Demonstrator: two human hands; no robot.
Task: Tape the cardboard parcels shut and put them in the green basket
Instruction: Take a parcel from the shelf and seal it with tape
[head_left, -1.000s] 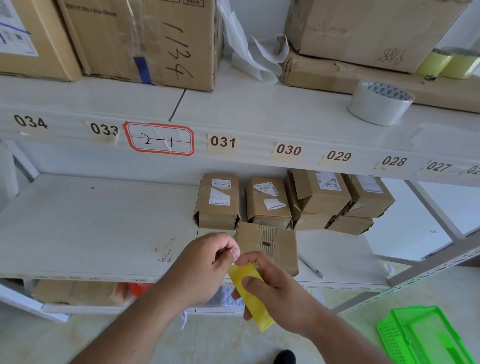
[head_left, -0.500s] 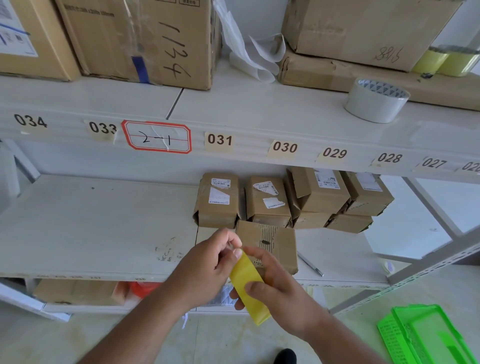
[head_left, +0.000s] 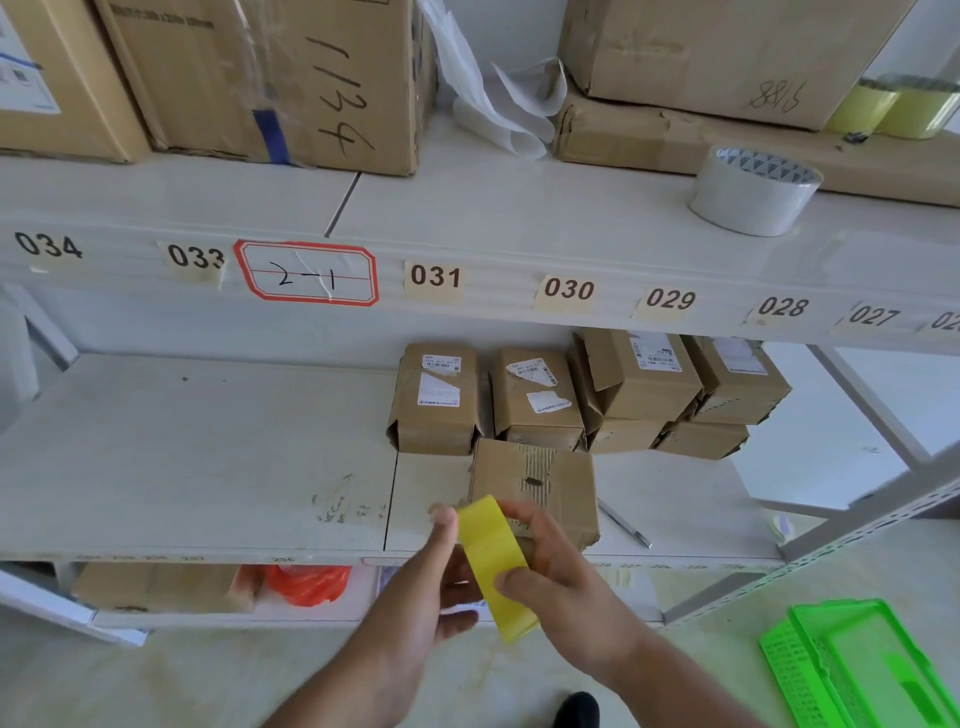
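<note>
White warehouse shelving (head_left: 182, 457) fills the scene, its front rail tagged with bay numbers from 034 down to 027. Just in front of the middle shelf's front edge, a person's right hand (head_left: 566, 577) grips a roll of yellow tape (head_left: 493, 558), thumb across its near face and fingers curled behind. The left hand (head_left: 431, 587) meets the roll from the other side, its thumb pressing the roll's upper edge; whether it has caught the tape's loose end cannot be told. Directly beyond both hands, a cardboard parcel (head_left: 540, 483) lies flat near the shelf's lip, its near edge partly hidden by the right hand's fingers. Further back, behind that parcel, a cluster of small labelled parcels (head_left: 587, 395) sits in a row and in low stacks against the rear of the shelf. To the left of the hands the shelf board runs broad and bare to its front edge. Beyond the right hand, a thin metal rod (head_left: 623, 522) lies on the board. Down to the right of the right hand, the green basket (head_left: 857, 670) stands on the pale floor. Above the hands, a white tape roll (head_left: 753, 189) rests near the upper shelf's edge beside large cartons (head_left: 270, 78).
</note>
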